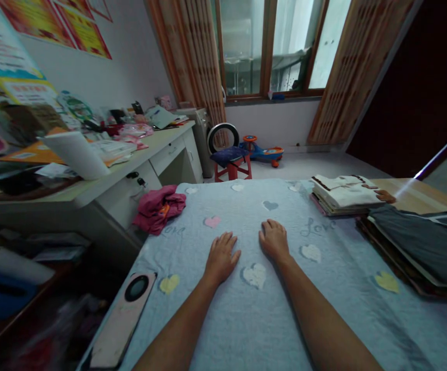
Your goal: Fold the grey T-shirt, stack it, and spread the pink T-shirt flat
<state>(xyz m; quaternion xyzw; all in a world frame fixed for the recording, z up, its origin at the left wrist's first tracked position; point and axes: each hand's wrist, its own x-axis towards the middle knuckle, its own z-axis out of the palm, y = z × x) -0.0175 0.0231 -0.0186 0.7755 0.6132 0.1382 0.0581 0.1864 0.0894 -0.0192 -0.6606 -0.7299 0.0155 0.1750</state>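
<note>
We record our left hand [220, 256] and right hand [274, 240] lying palm-down, fingers spread flat, grasping nothing, side by side at the middle of the blue blanket [246, 319]. A phone [125, 319] lies at the blanket's left edge, its near end cut off; a pink cloth [159, 207] sits at its far left corner, folded clothes [345, 194] to its right.

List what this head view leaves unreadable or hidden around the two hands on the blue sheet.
- Palms of left hand and right hand: pressed flat on the sheet, undersides hidden.
- Phone: lower end cut by the frame edge.
- Pink cloth: bunched, kind unclear.
- Folded stack: lower layers covered.
- Desk clutter: blurred.
</note>
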